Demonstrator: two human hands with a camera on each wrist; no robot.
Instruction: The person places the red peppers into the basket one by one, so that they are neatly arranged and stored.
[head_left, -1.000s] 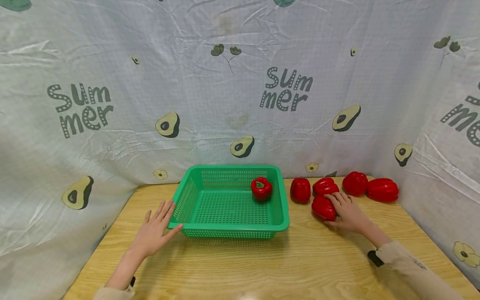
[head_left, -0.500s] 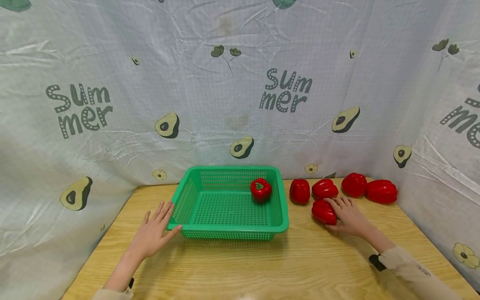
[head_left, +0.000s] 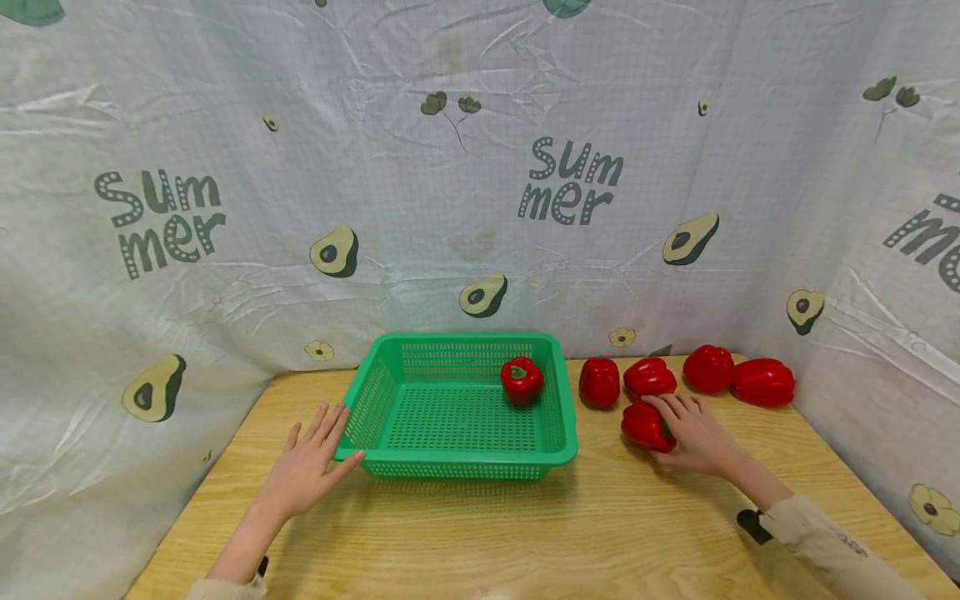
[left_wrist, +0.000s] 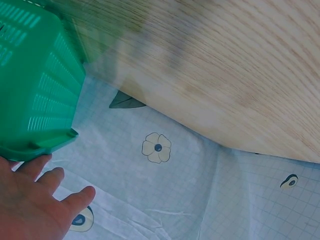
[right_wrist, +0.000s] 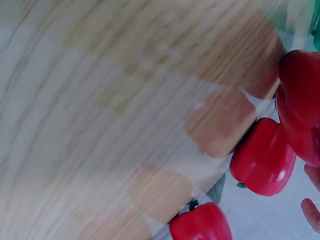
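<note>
Red pepper (head_left: 645,425) on table, under right hand (head_left: 693,433); fingers curled round it.

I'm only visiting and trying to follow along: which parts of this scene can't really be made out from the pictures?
- Right wrist view: motion blur smears the table; only fingertips show at the edge.
- Head view: the right hand covers part of the front pepper, hiding the thumb's grip.
- Left wrist view: the green basket is cut off, its inside unseen.
- Left hand: partly cropped by the frame's corner.
</note>
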